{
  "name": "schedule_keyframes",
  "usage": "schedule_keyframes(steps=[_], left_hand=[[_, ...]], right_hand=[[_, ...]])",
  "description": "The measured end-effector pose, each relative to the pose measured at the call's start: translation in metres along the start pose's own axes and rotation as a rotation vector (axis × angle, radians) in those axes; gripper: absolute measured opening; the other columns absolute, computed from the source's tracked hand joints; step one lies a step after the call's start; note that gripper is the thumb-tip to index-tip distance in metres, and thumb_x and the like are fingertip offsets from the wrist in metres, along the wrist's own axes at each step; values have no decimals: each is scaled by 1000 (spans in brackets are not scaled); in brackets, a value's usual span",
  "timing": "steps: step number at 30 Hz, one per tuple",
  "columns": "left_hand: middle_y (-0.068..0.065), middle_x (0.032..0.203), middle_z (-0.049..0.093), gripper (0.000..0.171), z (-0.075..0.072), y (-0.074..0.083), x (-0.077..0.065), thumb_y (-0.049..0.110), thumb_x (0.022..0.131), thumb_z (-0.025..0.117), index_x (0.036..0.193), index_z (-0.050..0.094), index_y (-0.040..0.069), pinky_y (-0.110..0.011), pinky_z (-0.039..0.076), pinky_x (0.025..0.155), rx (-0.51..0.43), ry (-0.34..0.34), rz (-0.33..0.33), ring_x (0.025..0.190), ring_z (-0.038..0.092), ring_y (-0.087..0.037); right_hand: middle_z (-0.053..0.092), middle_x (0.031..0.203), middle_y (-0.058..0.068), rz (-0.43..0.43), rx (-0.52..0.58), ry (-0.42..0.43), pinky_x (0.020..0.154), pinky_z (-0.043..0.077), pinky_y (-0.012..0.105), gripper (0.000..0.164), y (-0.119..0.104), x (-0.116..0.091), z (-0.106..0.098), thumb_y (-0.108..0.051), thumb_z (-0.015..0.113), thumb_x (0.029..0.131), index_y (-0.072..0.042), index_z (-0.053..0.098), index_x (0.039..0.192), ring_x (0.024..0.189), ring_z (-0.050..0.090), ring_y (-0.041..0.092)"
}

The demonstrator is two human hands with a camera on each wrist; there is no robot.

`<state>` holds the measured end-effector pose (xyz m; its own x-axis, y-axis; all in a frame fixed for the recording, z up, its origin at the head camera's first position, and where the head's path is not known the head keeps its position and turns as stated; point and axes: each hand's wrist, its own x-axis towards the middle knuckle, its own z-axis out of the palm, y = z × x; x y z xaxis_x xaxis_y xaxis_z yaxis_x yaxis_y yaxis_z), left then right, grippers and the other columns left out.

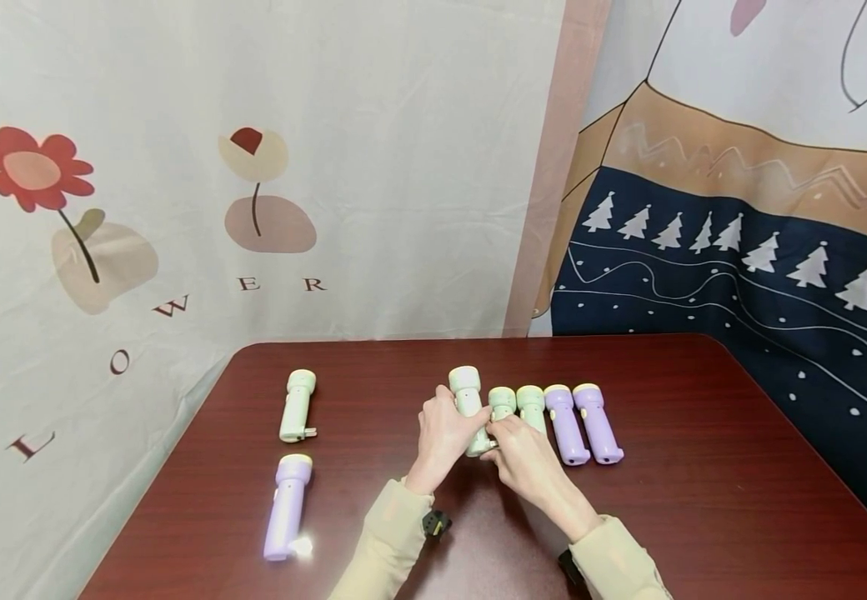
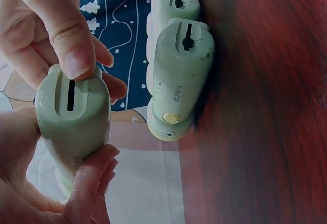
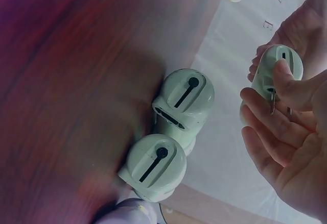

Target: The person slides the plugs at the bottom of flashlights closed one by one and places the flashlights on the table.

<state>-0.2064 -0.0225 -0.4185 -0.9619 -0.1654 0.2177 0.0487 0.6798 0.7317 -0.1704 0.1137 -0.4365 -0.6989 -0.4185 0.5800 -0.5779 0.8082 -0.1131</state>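
Observation:
My left hand (image 1: 441, 429) grips the body of a pale green flashlight (image 1: 467, 382), its wide head pointing away from me. In the left wrist view, a slot (image 2: 71, 95) runs across the flashlight's butt end. My right hand (image 1: 529, 460) has its thumb pressed on that end, with its fingers beside and behind the body. Metal plug prongs (image 3: 273, 103) stick out from the side of the end in the right wrist view. Just right of the held one lie two more green flashlights (image 1: 530, 398), partly hidden by my right hand in the head view.
Two purple flashlights (image 1: 568, 429) lie at the right of the row. On the table's left side lie a green flashlight (image 1: 297, 407) with its prongs out and a purple flashlight (image 1: 287, 507). Printed curtains (image 1: 403, 167) hang behind the dark red table (image 1: 704, 517).

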Motion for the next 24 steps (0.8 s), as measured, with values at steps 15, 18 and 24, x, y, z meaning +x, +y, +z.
schedule_keyframes(steps=[15,18,24], left_hand=[[-9,65,56,47,2,2,-2,41,62,79,78,49,7,-38,46,59,25,20,0,62,58,-33],[-9,66,57,48,3,2,-2,41,62,79,79,49,7,-39,46,61,26,14,-16,64,59,-34],[-9,68,58,48,6,3,-2,41,62,78,82,50,7,-40,46,62,17,12,-30,67,59,-35]], right_hand=[[60,74,-4,4,10,10,61,47,28,28,0,-1,0,-16,83,66,-12,60,81,73,57,13],[60,74,-4,2,14,15,61,47,28,28,1,-2,-1,-17,83,66,-11,60,80,73,57,13],[59,73,-4,6,27,23,62,48,29,29,3,-2,0,-19,83,67,-12,58,78,73,57,13]])
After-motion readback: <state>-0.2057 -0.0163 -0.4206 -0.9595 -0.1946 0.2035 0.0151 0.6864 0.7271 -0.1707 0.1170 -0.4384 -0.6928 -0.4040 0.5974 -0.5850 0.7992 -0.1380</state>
